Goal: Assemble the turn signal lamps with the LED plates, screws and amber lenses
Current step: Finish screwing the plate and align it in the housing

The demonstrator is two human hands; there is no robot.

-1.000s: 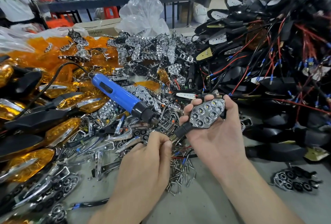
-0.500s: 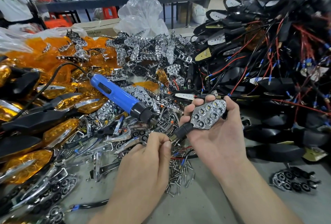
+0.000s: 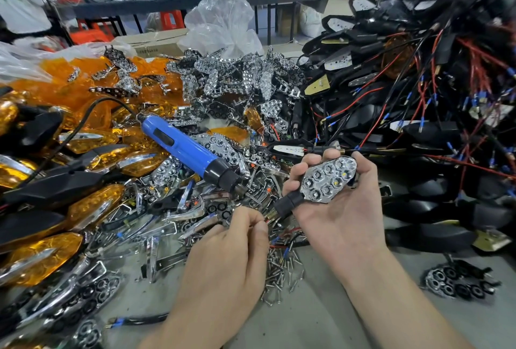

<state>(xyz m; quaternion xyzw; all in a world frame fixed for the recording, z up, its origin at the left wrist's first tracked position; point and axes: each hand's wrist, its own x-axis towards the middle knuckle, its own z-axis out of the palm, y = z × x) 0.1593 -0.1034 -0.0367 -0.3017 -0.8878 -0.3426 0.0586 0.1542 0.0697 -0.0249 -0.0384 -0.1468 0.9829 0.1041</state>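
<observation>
One lamp (image 3: 324, 181), its LED plate seated face up, lies in the right hand (image 3: 343, 217), whose fingers curl round it. The left hand (image 3: 231, 245) pinches its fingertips together beside the lamp's stem, above the screws (image 3: 282, 267); whether it holds one, I cannot tell. This looks like the screw-fixing step. Next: set a screw, then take the one blue screwdriver (image 3: 190, 150). Screws, spare plates (image 3: 231, 78) and amber lenses (image 3: 83, 89) lie in heaps beyond counting.

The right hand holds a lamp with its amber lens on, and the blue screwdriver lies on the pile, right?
The head view shows the lamp in the right hand with its LED plate bare, no lens. The blue screwdriver is on the pile.
</observation>
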